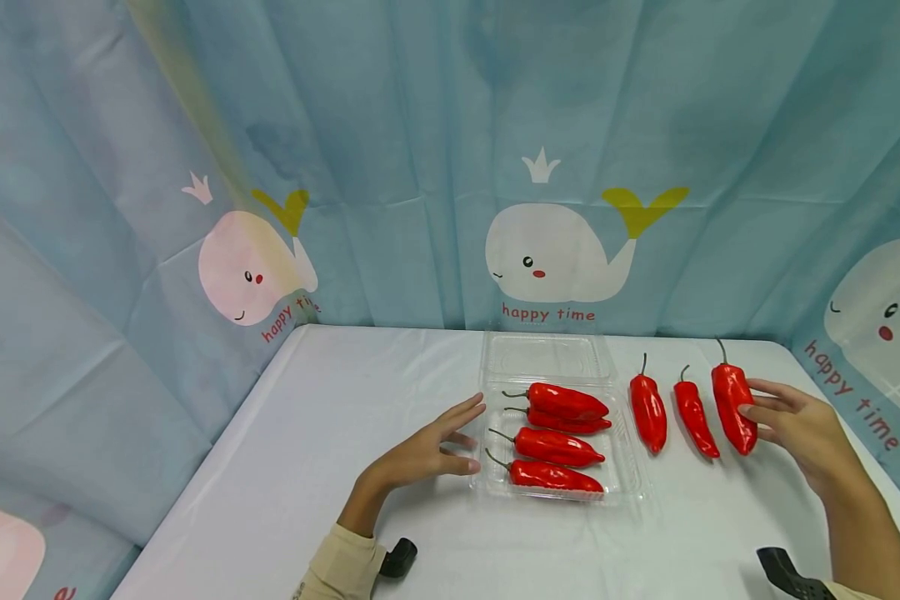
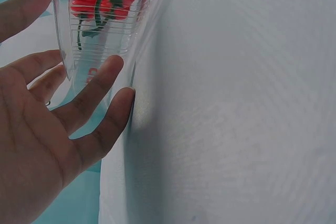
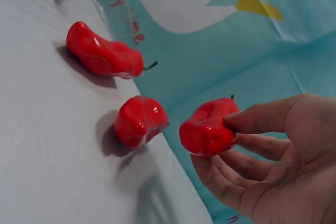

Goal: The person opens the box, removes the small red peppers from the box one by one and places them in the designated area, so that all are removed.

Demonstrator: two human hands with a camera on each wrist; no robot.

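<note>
Between thumb and fingers, my right hand (image 1: 795,421) pinches a red chili pepper (image 1: 733,408) with a thin dark stem. The right wrist view shows this pepper (image 3: 207,129) end-on, raised off the white cloth. My left hand (image 1: 427,450) has its fingers spread at the left side of a clear plastic box (image 1: 626,467). In the left wrist view the fingertips (image 2: 113,66) are right at the box's ribbed wall (image 2: 113,40). Several red peppers (image 1: 558,447) lie crosswise inside the box, stems to the left, and the box's lid (image 1: 543,357) is folded back behind it.
Two more red peppers, a larger one (image 1: 648,412) and a slimmer one (image 1: 696,417), lie on the white table (image 1: 330,408) between the box and my right hand. A blue curtain (image 1: 397,167) with whale prints hangs behind the table and along its sides.
</note>
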